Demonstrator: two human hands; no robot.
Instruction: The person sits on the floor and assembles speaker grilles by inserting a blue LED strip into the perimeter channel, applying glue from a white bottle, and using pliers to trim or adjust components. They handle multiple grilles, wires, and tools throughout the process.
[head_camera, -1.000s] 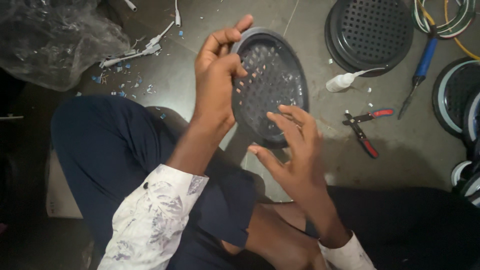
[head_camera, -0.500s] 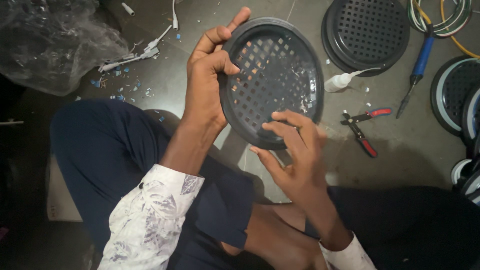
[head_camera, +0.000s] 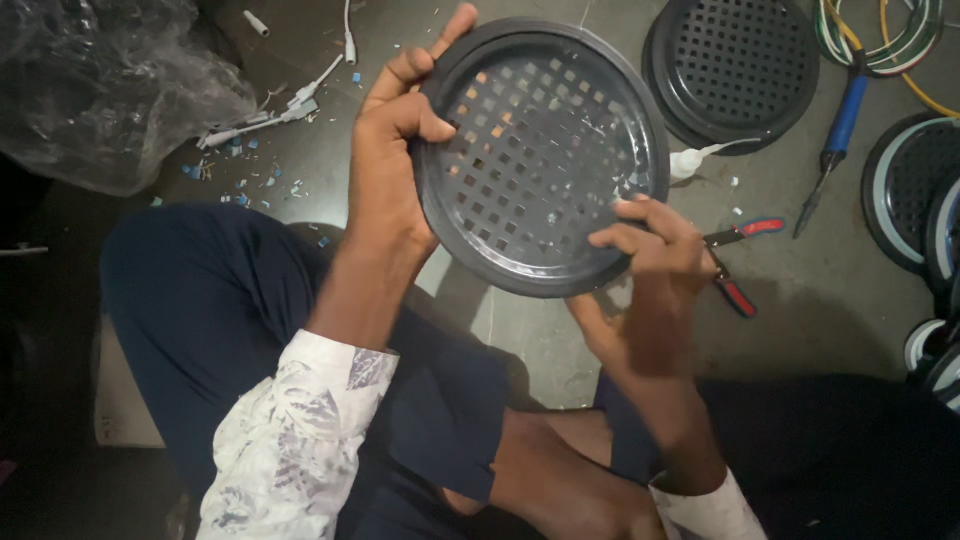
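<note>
Above your lap, your left hand (head_camera: 395, 170) and right hand (head_camera: 650, 270) both clamp a round black grille (head_camera: 540, 155). Square holes pierce its face, and white specks dot it near your right fingers.

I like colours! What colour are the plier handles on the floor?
Red and black pliers, head view.

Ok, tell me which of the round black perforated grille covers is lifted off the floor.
The round black perforated grille cover gripped by the left hand and right hand. The other black grille cover lies flat on the grey floor behind it.
</note>
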